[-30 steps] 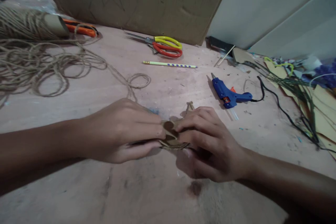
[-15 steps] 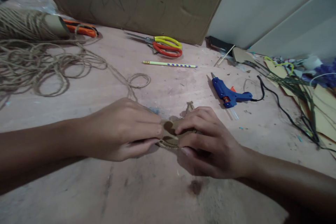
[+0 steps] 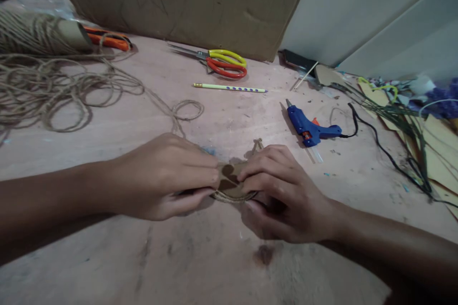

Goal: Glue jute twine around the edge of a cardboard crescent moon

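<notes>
Between my two hands, low on the table, is a small piece of brown cardboard (image 3: 234, 191) with twine (image 3: 229, 198) running along its curved near edge. My left hand (image 3: 175, 176) grips its left side, fingers bent and thumb near the twine edge. My right hand (image 3: 282, 190) pinches the right side, with curled fingertips on the top face and the thumb below the edge. A short knotted twine end (image 3: 258, 144) sticks out beyond my right fingers. Much of the cardboard is hidden under both hands.
A twine roll (image 3: 39, 33) with loose loops (image 3: 67, 90) lies left, beside an orange-handled tool (image 3: 110, 40). Scissors (image 3: 225, 63) and a pencil (image 3: 229, 87) lie ahead. A blue glue gun (image 3: 311, 126) with its black cord (image 3: 379, 138) sits right. Behind stands a cardboard sheet (image 3: 186, 5).
My right fingers have shifted slightly on the cardboard, and more of its face and twine edge shows between my hands. Both hands keep their hold.
</notes>
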Motion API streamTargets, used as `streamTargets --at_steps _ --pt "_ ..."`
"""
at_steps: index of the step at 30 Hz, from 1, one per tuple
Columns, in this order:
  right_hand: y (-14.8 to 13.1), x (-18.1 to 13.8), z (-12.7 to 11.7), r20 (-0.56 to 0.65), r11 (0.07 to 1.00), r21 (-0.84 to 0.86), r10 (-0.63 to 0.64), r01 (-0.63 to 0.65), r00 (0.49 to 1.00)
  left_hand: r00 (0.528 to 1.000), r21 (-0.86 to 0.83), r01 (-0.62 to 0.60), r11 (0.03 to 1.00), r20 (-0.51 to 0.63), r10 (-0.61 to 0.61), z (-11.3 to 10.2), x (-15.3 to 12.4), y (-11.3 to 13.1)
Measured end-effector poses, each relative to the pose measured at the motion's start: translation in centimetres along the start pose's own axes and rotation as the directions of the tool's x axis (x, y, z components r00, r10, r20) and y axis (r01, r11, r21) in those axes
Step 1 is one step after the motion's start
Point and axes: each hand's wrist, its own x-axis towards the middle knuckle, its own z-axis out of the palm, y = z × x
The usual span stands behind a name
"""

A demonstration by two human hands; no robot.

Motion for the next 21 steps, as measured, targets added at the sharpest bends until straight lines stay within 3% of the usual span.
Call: streamTargets --at_steps 5,10,15,18,21 --pt "-0.2 0.0 0.2 -0.017 1.000 -0.016 0.000 -0.001 1.000 0.997 0.169 -0.013 0.986 -0.069 0.025 0.2 -0.2 -0.3" --pt "-0.2 -0.2 0.3 -0.039 1.000 -0.021 -0.019 0.018 0.999 0.999 0.288 0.009 0.958 -0.049 0.006 0.4 -0.3 -0.5" --pt "-0.1 0.0 -0.1 -0.023 0.998 -0.022 0.056 -0.056 0.998 0.975 0.586 0.202 0.785 -0.199 -0.103 -0.1 0.3 0.1" --pt "-0.1 0.1 -0.1 -0.016 0.996 -0.049 0.079 -0.080 0.997 0.963 0.545 0.239 0.804 -0.238 -0.125 0.2 0.7 0.6" --pt "0.0 0.0 0.1 -0.018 0.995 -0.053 0.078 -0.079 0.997 0.991 0.384 0.094 0.918 -0.126 -0.049 1.1 0.8 1.3"
